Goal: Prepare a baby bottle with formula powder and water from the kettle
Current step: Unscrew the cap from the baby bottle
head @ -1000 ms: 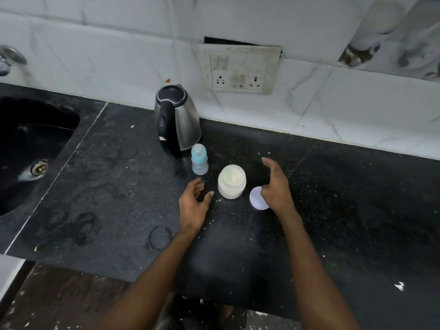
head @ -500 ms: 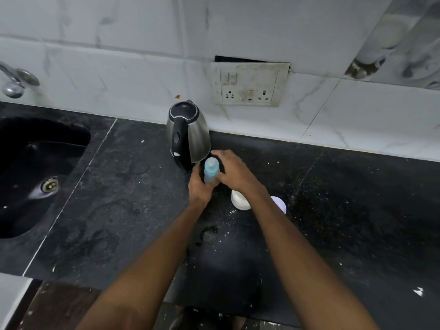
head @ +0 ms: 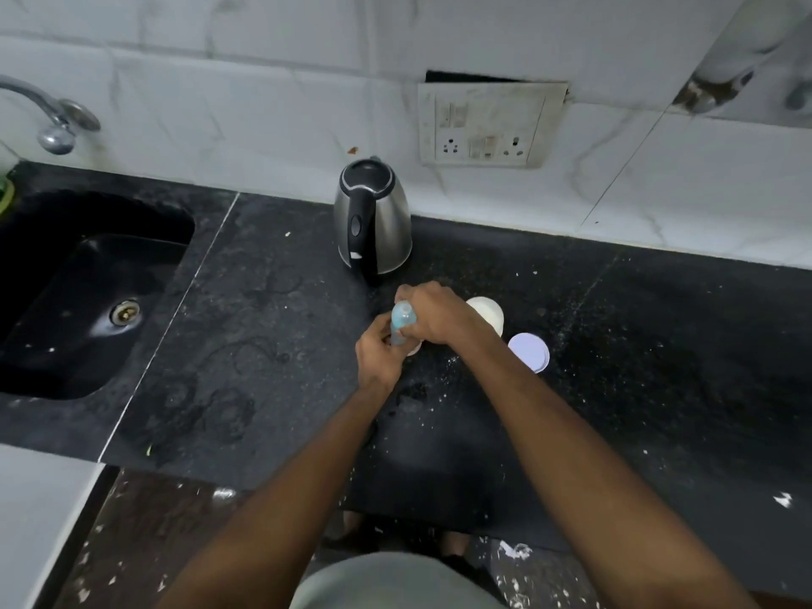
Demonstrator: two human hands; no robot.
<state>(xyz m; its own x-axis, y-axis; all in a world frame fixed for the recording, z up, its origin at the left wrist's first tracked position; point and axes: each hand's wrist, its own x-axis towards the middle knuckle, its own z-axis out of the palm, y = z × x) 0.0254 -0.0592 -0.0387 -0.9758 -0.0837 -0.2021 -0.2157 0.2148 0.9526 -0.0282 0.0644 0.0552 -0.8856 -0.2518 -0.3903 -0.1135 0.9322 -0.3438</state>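
Observation:
A small baby bottle [head: 402,323] with a light blue cap is held between both hands over the black counter [head: 272,345]. My left hand [head: 378,360] grips its lower body. My right hand [head: 435,316] is closed around its cap from the right. Behind the hands stands a steel kettle [head: 373,222] with a black handle and lid. An open white formula tub [head: 487,314] sits just right of my right hand, partly hidden by it. Its pale lilac lid [head: 529,351] lies flat on the counter beside it.
A black sink [head: 88,292] with a drain is set into the counter at the left, under a metal tap [head: 52,120]. A wall socket plate [head: 487,125] sits on the tiled wall behind the kettle. White powder specks are scattered over the counter.
Both hands went from open beside the tub to the bottle near the kettle, took hold of it and drew it slightly nearer. The camera view shifted.

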